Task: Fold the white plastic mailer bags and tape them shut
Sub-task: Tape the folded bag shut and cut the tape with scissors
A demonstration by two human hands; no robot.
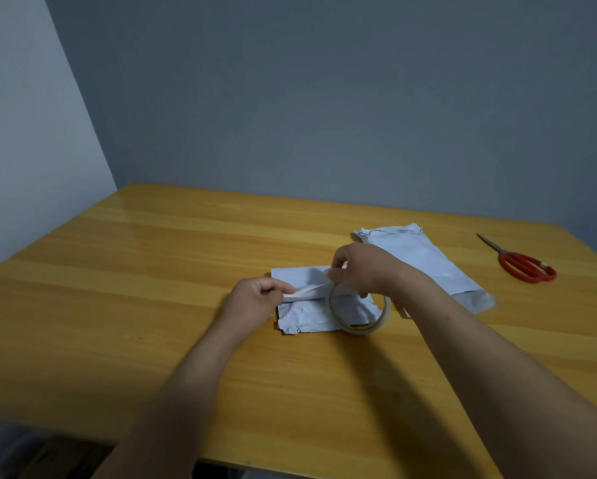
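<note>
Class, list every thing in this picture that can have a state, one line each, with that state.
Near white plastic mailer bag: folded, crumpled.
Far white plastic mailer bag: unfolded, flat.
Cream roll of tape: on edge, strip pulled out.
Red-handled scissors: closed.
Left hand: pinches strip end.
Right hand: holds roll.

Two bare forearms, bare left hand (255, 300), bare right hand (359, 271), uncovered from fingers to the picture's lower edge
</note>
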